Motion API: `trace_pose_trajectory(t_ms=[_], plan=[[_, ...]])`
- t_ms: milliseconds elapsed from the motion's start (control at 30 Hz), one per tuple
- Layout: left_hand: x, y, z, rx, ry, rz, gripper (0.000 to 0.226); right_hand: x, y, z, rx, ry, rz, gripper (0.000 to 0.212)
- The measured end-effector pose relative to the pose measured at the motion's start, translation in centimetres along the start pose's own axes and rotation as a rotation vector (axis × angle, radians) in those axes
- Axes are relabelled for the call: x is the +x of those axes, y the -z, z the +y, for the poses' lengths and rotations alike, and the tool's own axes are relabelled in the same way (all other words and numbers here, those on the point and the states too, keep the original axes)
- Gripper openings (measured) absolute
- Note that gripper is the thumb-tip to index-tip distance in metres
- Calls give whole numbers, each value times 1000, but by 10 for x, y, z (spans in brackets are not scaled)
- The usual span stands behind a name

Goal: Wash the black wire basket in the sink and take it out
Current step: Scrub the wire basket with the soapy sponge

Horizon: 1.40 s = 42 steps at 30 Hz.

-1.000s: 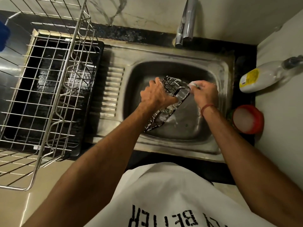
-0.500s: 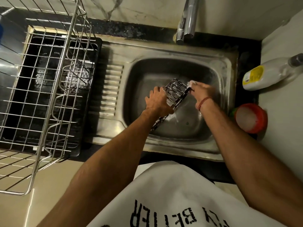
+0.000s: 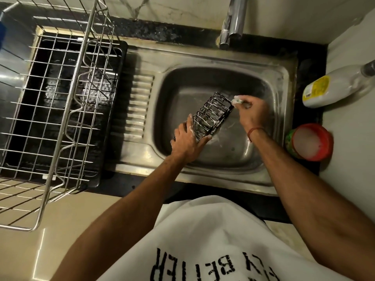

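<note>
Black wire basket (image 3: 212, 116) sits tilted over the sink (image 3: 284, 82) bowl, its long axis running from lower left up to upper right. Your left hand (image 3: 187, 141) grips its lower-left end, fingers curled round the wire. Your right hand (image 3: 253, 113) pinches a soapy scrubber (image 3: 237, 100) against the basket's upper-right end.

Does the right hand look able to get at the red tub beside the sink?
Probably yes: the red tub sits uncovered just right of the right hand, nothing between; but its fingers grip a soapy scrubber.
</note>
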<state>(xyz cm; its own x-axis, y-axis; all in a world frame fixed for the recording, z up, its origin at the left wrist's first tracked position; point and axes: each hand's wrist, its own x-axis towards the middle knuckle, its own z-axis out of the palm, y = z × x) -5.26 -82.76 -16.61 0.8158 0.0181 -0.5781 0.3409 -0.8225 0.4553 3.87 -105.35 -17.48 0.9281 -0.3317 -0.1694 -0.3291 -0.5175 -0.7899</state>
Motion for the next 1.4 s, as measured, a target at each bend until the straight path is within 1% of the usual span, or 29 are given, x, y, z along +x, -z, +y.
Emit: trace_pose_trajectory(t_ms=[100,133,167,267,300,367,467,533,567,667,700,733,767,833,867,900,933,1067,1100,1133,1167,1233,1267,1300,1333,1400], plan=[[5,2,-2,18,-6,-48,114,-6,3,-13,-133,74,-7,17],[6,3,-3,24,-6,-60,114,-11,3,-17,-185,120,-32,15],[7,4,-3,30,-3,-67,114,-18,0,-20,-237,198,-83,13],[7,3,0,39,8,-79,112,-46,-16,-22,-401,489,-329,10],[7,2,0,42,8,-82,112,-50,-19,-24,-455,550,-366,12],[8,3,1,30,9,-94,111,-38,-21,-31,-523,543,-312,17],[10,3,3,9,23,-106,112,-14,-23,-40,-584,398,-194,25],[11,3,6,11,30,-113,112,-21,-30,-44,-575,390,-146,26],[11,4,7,11,34,-115,111,-32,-35,-45,-567,435,-163,25],[11,4,7,-4,36,-118,110,-58,-44,-43,-569,670,-344,25],[10,5,7,-7,37,-116,111,-52,-43,-46,-590,725,-380,24],[10,4,7,-9,36,-112,111,-40,-42,-49,-614,745,-369,24],[10,4,7,-9,35,-111,111,-26,-40,-54,-635,709,-325,23],[9,4,6,-10,35,-116,111,4,-32,-62,-660,501,-180,24],[9,4,7,-12,33,-119,111,14,-27,-62,-668,422,-137,24],[9,5,6,-10,34,-117,111,18,-28,-62,-656,403,-129,24],[9,5,6,-8,36,-114,111,13,-32,-63,-651,431,-159,25],[10,5,6,7,44,-128,111,-35,-48,-61,-626,703,-403,25],[10,5,6,7,43,-125,112,-34,-46,-62,-637,739,-425,24],[10,5,6,2,40,-119,111,-26,-43,-65,-656,744,-412,22],[10,5,6,-6,36,-116,111,-15,-41,-67,-668,708,-364,20],[9,6,6,-17,32,-114,111,4,-36,-68,-658,553,-251,20],[9,7,6,-18,30,-114,111,5,-37,-67,-655,513,-225,20],[9,7,6,-19,29,-117,111,0,-40,-65,-650,527,-237,20],[9,8,6,-18,30,-120,111,-10,-42,-61,-660,586,-285,20],[9,7,5,-12,30,-121,111,-35,-39,-46,-712,763,-454,24]])
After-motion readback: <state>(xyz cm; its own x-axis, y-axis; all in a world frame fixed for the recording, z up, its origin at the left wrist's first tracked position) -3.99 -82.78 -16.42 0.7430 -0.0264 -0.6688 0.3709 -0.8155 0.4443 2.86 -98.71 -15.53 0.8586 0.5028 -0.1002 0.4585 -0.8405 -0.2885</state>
